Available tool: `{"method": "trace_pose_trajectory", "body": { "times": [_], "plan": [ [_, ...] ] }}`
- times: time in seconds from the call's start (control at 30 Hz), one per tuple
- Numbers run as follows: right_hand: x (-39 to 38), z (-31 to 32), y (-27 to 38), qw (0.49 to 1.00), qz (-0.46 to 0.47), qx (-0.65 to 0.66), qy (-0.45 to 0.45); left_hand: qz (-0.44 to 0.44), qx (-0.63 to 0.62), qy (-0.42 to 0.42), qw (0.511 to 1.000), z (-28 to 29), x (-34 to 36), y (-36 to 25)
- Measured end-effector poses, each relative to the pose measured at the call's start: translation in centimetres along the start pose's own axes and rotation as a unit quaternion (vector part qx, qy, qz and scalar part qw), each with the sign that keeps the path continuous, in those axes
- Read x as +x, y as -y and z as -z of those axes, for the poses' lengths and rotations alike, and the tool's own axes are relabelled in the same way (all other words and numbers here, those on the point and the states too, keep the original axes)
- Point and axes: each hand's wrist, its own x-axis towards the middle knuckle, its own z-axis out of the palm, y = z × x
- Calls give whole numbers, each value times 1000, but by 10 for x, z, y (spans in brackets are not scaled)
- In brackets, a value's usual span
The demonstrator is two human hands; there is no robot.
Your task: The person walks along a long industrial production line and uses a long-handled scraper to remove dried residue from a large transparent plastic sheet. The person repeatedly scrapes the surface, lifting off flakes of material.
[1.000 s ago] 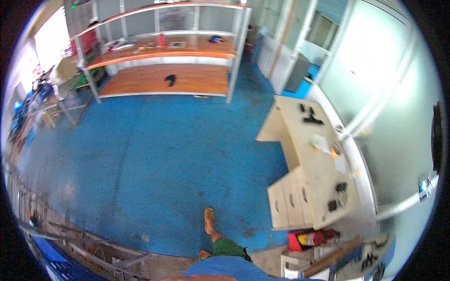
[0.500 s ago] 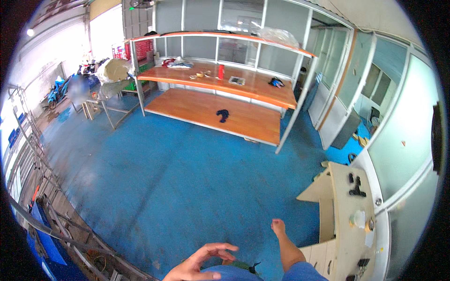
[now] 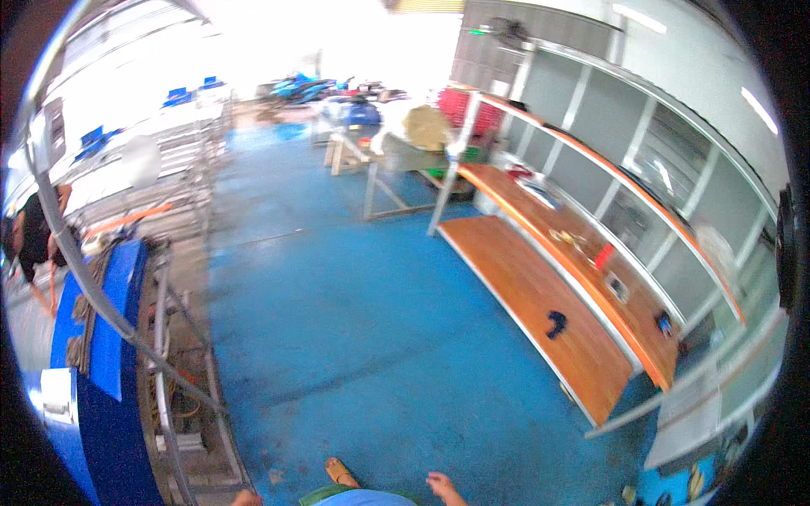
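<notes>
In the head view, the left hand (image 3: pixel 246 497) shows at 7 o'clock, cut by the lower edge, so I cannot tell how its fingers stand; the metal frame (image 3: pixel 160 363) is nearest, at 8 o'clock, apparently railing off the blue floor (image 3: pixel 371 295). The right hand (image 3: pixel 443 487), near 6 o'clock, is too blurred to read its fingers, though nothing shows in them. Both hang low, well apart, perhaps for balance. Toward 3 o'clock stands the bench (image 3: pixel 637 316); its lower shelf (image 3: pixel 506 261) likely keeps a dark item (image 3: pixel 556 325) off the floor.
</notes>
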Motion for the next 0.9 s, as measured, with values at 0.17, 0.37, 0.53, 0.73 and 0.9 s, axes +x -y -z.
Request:
{"method": "trace_pose_trajectory", "body": {
  "times": [0.17, 0.37, 0.53, 0.73, 0.9],
  "plan": [
    [32, 15, 43, 989, -53, -93, 98, 12, -5, -118, 993, 40, 38, -46],
    [129, 22, 247, 977, -19, -151, 149, -161, -70, -39, 984, 32, 104, -262],
    [278, 26, 364, 970, 31, -174, 165, -249, -17, 49, 967, 74, 134, -397],
    [491, -16, 593, 991, 90, 5, 101, -182, -90, -55, 978, 209, 192, -430],
    [488, -158, 896, 902, 311, 135, 269, -14, -393, -244, 886, 255, 231, -426]
  ]
}}
